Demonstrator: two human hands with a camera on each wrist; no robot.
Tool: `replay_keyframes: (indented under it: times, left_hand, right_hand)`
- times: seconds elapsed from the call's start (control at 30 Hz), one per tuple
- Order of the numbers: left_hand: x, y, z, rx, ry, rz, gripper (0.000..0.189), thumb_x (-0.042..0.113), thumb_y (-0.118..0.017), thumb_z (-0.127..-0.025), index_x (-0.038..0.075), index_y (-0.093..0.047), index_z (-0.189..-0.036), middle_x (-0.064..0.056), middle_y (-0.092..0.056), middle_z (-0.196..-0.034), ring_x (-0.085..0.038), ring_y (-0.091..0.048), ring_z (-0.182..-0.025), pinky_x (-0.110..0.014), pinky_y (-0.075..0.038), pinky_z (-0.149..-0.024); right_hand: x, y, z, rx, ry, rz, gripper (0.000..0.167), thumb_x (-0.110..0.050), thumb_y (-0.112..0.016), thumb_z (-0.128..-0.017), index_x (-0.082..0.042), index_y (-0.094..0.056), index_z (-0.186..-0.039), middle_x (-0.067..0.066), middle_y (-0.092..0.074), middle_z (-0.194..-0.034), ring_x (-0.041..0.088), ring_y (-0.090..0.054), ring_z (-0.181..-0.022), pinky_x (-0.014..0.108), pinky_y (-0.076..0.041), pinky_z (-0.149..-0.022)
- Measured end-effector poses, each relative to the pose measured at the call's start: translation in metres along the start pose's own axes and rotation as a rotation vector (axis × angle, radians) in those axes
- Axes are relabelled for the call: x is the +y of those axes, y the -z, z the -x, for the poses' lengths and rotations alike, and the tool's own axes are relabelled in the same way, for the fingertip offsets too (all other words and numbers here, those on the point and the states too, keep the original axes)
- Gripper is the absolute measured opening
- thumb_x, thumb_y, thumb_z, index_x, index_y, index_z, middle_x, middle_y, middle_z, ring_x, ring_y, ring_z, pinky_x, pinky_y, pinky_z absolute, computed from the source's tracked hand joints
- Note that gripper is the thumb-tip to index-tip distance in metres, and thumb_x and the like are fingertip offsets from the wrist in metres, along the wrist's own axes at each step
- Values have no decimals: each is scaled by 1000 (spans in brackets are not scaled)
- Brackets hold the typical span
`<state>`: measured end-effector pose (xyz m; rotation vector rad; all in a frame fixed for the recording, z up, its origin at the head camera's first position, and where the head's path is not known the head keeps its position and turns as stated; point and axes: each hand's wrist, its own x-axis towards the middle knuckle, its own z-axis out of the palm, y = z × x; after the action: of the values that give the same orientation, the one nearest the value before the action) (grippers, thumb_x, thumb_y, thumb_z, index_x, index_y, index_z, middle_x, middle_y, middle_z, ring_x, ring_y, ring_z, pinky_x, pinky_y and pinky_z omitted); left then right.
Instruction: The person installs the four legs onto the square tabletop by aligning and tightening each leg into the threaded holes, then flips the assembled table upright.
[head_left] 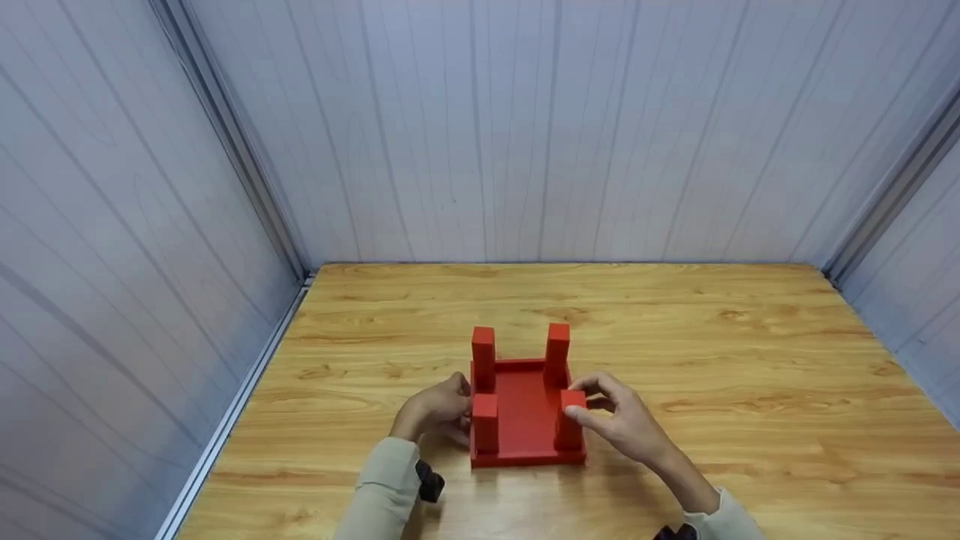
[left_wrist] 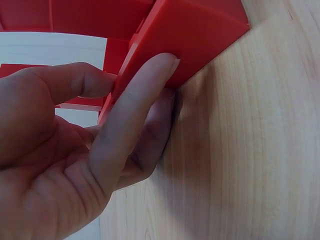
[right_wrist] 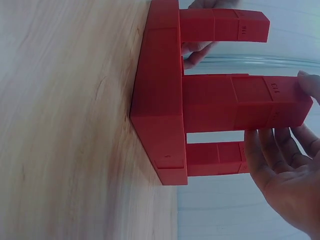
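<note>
A shallow red base [head_left: 525, 416] with a raised rim lies on the table, and upright red square posts stand at its corners, like an upturned small table. At its left side is my left hand [head_left: 441, 407], gripping the side wall [left_wrist: 200, 40] with the thumb against the outer face; some fingertips are hidden. My right hand [head_left: 628, 424] pinches the top of the near right post [head_left: 570, 435] between thumb and fingers. Embossed marks show on this post [right_wrist: 250, 97] in the right wrist view. The near left post [head_left: 486, 427] stands beside my left hand.
Two far posts, left [head_left: 484, 360] and right [head_left: 556, 356], rise from the base's back corners. A wood-grain table [head_left: 750, 360] carries everything. Pale panel walls [head_left: 525, 135] stand behind and at both sides, with metal trim at the left corner [head_left: 247, 165].
</note>
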<state>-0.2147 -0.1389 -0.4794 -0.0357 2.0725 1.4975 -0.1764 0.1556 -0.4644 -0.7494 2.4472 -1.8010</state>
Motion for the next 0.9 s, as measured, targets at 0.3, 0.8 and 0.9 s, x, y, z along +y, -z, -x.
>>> replay_keyframes:
  times: [0.3, 0.8, 0.9]
  left_hand:
    - [-1, 0, 0, 17, 4, -30, 20, 6, -46, -94, 2, -38, -111, -17, -50, -93, -24, -58, -66, -42, -61, -59]
    - [0, -1, -1, 8, 16, 26, 16, 3, -45, -92, 6, -33, -103, -11, -45, -78, -20, -50, -62, -40, -60, -57]
    - [-2, -2, -1, 15, 3, 17, 16, 3, -46, -93, 6, -34, -101, -10, -44, -78, -22, -51, -62, -40, -60, -56]
  right_hand:
    - [10, 3, -6, 152, -146, -104, 23, -16, -56, -97, 2, -58, -111, 17, -60, -107, 16, -61, -92, 32, -56, -84]
    - [22, 6, -15, 214, -312, -171, 27, -14, -56, -96, 3, -54, -116, 19, -58, -114, 31, -59, -98, 42, -56, -87]
    - [23, 6, -16, 217, -323, -168, 28, -14, -56, -96, 4, -54, -117, 18, -57, -115, 32, -57, -101, 39, -57, -87]
